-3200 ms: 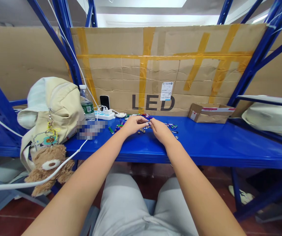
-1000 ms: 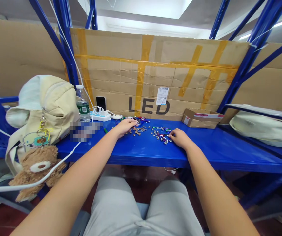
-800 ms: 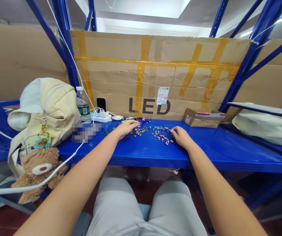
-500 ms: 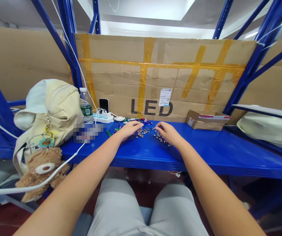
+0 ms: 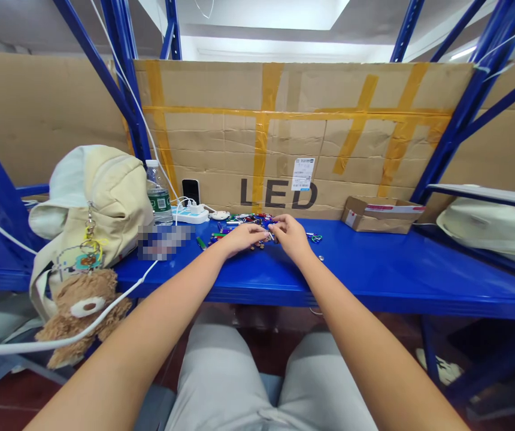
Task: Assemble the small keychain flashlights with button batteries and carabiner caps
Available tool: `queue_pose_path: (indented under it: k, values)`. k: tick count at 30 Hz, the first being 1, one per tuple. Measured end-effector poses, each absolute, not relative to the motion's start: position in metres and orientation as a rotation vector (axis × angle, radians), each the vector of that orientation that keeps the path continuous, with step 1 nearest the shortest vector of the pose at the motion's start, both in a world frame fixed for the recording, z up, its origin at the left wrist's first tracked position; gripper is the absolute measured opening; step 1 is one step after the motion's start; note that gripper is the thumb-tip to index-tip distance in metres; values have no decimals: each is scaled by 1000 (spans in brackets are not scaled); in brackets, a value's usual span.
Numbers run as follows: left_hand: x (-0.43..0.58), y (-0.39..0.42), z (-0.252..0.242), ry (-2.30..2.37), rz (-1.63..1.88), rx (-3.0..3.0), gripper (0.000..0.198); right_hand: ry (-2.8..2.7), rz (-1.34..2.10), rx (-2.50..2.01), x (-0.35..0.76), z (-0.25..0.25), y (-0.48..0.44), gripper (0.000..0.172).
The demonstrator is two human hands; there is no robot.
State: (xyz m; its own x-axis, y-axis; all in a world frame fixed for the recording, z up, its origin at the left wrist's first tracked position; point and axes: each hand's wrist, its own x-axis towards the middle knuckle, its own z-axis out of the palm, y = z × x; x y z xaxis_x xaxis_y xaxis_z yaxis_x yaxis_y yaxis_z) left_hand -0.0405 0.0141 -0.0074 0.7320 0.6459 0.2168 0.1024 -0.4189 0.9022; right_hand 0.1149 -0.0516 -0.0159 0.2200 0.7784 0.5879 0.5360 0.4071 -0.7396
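Over the blue tabletop my two hands meet, fingertips nearly touching. My left hand (image 5: 240, 238) is closed in a pinch, palm down; what it holds, if anything, is hidden. My right hand (image 5: 290, 237) pinches a small silvery piece (image 5: 271, 237), too small to name, right by the left fingertips. Behind and under the hands lies a pile of small coloured pieces (image 5: 239, 219), red, blue and green. Small brownish round pieces (image 5: 260, 245) show partly below the fingers. A green piece (image 5: 200, 243) rests left of my left hand, and a green-and-metal piece (image 5: 315, 237) beyond my right.
Along the left stand a cream backpack (image 5: 114, 191) with a teddy bear (image 5: 87, 305), a water bottle (image 5: 158, 194), a phone (image 5: 190, 190) and a white power strip (image 5: 192, 214). An open cardboard box (image 5: 381, 216) sits back right. A white cable (image 5: 105, 317) crosses the left side.
My right hand has moved left to meet my left hand, and a small silvery piece now shows between them. The scattered small pieces near the right hand are mostly out of sight.
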Motion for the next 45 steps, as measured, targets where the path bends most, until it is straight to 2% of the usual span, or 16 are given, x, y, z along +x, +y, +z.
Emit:
queue_pose_path:
  k: [3,9,14,18,25,35,45]
  values:
    - [-41,15,-7,590,728,1901,45,-1485,193,-1341,112,-13,-58,15]
    - [-41,11,-6,587,673,1868,43,-1533,86,-1386,106,-10,-61,27]
    - [-41,10,-5,620,771,1842,39,-1642,-89,-1423,106,-10,-65,27]
    - [-41,13,-4,731,884,1829,38,-1819,-89,-1633,106,-11,-71,33]
    - [-40,14,-4,649,893,1858,42,-1991,-154,-1958,100,-13,-75,33]
    - [-48,12,-5,574,627,1934,38,-1926,-214,-2013,103,-8,-77,33]
    - [-49,14,-5,549,537,1884,41,-1970,-241,-2015,99,-7,-82,28]
